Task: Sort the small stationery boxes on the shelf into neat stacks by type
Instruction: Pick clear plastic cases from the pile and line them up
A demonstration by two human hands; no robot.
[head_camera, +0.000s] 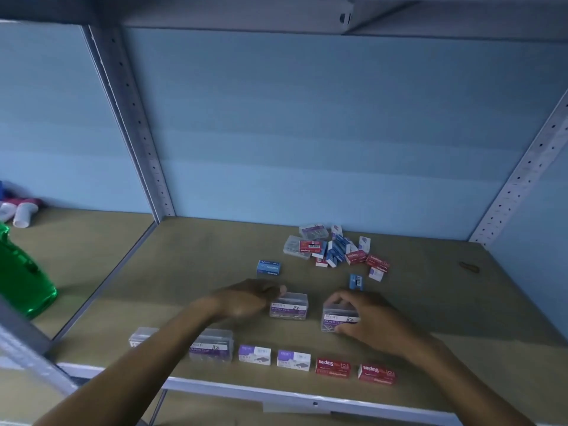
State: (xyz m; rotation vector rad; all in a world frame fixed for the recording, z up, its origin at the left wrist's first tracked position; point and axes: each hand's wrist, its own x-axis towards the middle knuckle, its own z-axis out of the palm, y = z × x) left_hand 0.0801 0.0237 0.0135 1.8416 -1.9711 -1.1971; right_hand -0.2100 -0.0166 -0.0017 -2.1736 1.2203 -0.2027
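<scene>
A wooden shelf (196, 272) in a metal rack is seen from above. Two clear paper clip boxes are held side by side at its middle: the left paper clip box (289, 306) is gripped at its left end by the left hand (249, 298), and the right paper clip box (338, 319) is clasped by the curled fingers of the right hand (359, 318). Along the front edge a row is laid out: two more clear paper clip boxes (211, 348), two purple-and-white boxes (273, 357), two red staples boxes (355, 370). An unsorted pile (335, 249) lies near the back wall, with a blue staples box (268, 267) apart from it. The paper clip type appears to be in hand. Next, both held boxes would probably need to be set squarely beside or on their matches at front left.
</scene>
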